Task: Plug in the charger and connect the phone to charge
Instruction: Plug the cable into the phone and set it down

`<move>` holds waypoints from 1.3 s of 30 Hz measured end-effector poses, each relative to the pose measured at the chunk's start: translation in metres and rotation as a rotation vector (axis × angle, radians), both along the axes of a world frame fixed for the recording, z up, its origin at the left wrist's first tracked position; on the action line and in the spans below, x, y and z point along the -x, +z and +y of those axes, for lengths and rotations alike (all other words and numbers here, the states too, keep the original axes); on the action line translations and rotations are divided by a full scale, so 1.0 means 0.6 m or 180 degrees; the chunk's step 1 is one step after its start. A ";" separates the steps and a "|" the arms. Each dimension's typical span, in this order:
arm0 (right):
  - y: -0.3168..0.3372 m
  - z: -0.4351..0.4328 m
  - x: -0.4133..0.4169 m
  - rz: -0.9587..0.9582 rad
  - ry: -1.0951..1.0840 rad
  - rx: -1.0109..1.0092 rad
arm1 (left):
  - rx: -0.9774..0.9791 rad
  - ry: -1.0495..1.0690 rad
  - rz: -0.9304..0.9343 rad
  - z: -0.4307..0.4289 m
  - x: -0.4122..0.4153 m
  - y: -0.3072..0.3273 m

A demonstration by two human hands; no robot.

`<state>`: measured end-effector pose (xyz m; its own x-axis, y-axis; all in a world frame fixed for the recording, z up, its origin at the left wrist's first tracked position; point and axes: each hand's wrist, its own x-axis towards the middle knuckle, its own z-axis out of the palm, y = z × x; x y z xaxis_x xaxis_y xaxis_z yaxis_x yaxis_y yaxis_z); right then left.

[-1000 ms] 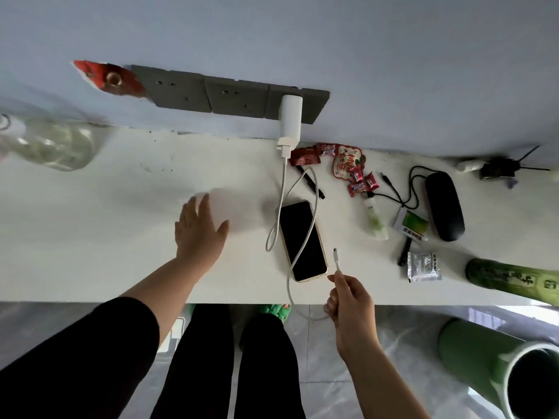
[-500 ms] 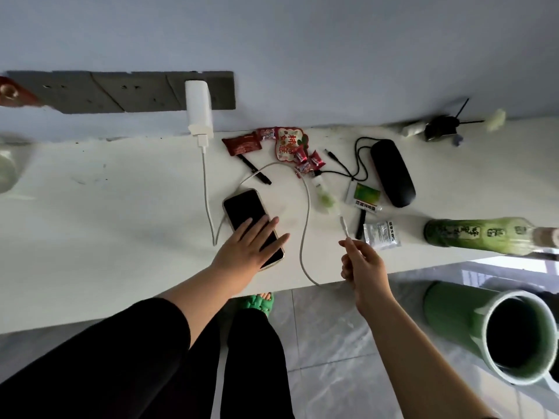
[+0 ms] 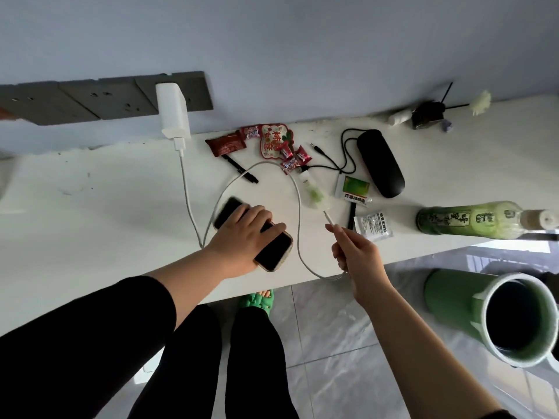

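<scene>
A white charger (image 3: 173,114) sits plugged into the grey socket strip (image 3: 90,99) on the wall. Its white cable (image 3: 298,207) loops across the white counter (image 3: 90,207) and over the front edge. A dark-screened phone (image 3: 272,247) lies flat on the counter, and my left hand (image 3: 242,234) lies over its middle with the fingers curled around it. My right hand (image 3: 357,252) pinches the cable's free end, with the small plug (image 3: 328,217) sticking out above the fingers, a short way right of the phone and apart from it.
Red snack wrappers (image 3: 272,143), a black pen (image 3: 240,169), a black case (image 3: 380,163) with a black cord, a green card (image 3: 354,189) and a small packet (image 3: 373,226) lie at the back right. A green bottle (image 3: 472,220) lies on its side. A green vase (image 3: 490,316) stands on the floor.
My left hand has gone from lying flat on the phone to curling its fingers around it. My right hand still holds the cable end, a little nearer the phone.
</scene>
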<state>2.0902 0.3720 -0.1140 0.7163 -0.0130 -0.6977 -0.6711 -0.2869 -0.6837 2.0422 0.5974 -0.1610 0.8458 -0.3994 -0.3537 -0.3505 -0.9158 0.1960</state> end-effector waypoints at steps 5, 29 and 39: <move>0.066 0.011 -0.019 -0.0099 0.0222 -0.0208 | 0.0919 0.0833 0.0231 -0.006 0.013 0.088; 0.439 0.153 0.056 -0.1202 0.2658 0.0112 | 0.0720 0.2151 -0.0467 0.112 0.198 0.464; 0.453 0.166 0.055 -0.1223 0.2957 0.0148 | 0.0661 0.2271 -0.0490 0.112 0.205 0.481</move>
<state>2.0569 0.4718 0.1577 0.6329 0.6438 -0.4302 0.0957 -0.6164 -0.7816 1.9190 0.6646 0.1276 0.9578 0.2176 -0.1880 0.2757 -0.8803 0.3860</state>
